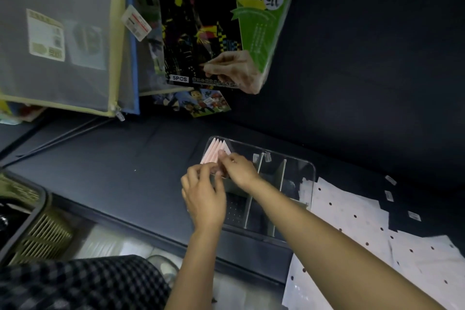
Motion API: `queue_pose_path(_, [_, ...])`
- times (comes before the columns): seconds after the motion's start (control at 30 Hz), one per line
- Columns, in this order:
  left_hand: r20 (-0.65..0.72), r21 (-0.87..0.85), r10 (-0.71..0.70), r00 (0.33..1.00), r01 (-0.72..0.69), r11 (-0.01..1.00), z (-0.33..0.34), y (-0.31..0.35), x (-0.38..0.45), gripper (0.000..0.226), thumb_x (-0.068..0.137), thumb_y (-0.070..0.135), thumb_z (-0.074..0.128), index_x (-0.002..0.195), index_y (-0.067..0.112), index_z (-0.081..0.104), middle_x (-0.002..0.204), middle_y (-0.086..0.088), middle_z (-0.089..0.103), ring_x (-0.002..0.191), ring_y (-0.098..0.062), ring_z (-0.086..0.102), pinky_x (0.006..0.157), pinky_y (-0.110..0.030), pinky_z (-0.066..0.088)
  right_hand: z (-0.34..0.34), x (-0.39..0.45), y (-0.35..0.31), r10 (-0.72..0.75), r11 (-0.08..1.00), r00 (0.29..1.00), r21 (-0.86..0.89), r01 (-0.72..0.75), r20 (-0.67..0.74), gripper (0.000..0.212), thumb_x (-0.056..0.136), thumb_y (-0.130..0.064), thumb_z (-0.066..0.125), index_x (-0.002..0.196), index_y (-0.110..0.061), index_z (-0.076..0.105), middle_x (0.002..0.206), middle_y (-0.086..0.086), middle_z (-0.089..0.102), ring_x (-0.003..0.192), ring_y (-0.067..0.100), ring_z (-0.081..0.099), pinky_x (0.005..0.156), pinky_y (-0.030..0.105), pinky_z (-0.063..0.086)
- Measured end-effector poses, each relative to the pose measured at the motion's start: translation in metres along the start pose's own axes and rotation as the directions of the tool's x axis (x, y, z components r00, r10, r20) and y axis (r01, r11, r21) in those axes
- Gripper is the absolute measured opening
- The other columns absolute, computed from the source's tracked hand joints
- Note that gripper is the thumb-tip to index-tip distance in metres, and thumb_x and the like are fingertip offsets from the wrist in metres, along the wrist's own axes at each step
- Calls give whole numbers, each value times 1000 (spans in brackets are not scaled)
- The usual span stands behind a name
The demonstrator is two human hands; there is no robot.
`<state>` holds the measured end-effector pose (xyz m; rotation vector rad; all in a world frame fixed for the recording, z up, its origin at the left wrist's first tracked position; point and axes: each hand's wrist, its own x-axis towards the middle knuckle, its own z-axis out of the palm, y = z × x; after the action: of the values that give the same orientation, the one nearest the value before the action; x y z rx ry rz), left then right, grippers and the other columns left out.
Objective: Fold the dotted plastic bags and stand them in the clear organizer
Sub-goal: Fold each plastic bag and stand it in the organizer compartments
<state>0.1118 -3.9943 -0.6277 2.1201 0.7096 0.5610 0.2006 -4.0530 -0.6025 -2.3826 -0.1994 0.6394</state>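
- Right now both hands meet over the left end of the clear organizer (305,171), which sits on the dark table (125,158) with its dividers running front to back.
- Left hand (205,195) is curled, fingers bent toward a pink folded piece at the organizer's near-left edge; looks like it pinches or steadies that piece, but the contact is hidden by the fingers, so cannot tell for sure.
- Right hand (237,168) reaches across from the right, fingertips closed on the edge of the pink folded bags (216,152), probably pressing them upright against the row.
- Those folded bags stand in the far-left compartment as a fan of thin triangles, leaning on the end wall; packed tight so they stay up on their own.
- Other compartments look empty or nearly so; one shows a dotted pattern through the plastic, unclear if a bag lies there.
- Unfolded dotted bags (352,221) lie flat in a loose overlapping pile just right of the organizer, within easy reach of the right hand; likely the stock to fold next.
- Task seems early to mid: a few bags stored, a pile left.
- Risk: letting go too soon may let the thin pieces tip or unfold.
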Motion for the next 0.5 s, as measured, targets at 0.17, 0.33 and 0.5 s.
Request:
queue_pose_path(0.17, [117,141,-12,993,-5,990,0,2,2,23,92,22,56,113,21,64,115,-5,45,106,-23,36,87,-32,30,-17,-26,17,-123,990,992,76,123,-3,42,99,-43,38,103,-11,64,101,6,67,97,22,60,86,31,46])
queue_pose_path(0.33, [151,188,83,985,-111,976,-5,19,-7,20,91,21,56,109,17,66,113,-11,46,107,-31,37,88,-39,35,-61,-103,89,-265,950,947,120,289,-183,15,94,-28,55,104,-22,64,97,-17,64,90,-7,58,80,5,43])
queue_pose_path(0.5, [302,29,566,767,-601,799,14,56,-76,10,88,12,62,93,8,70,95,-10,59,89,-28,52,72,-39,47,-85,-194,211,-60,996,981,58,72,-185,20,88,-33,62,107,-27,60,108,-15,61,100,0,57,94,23,47])
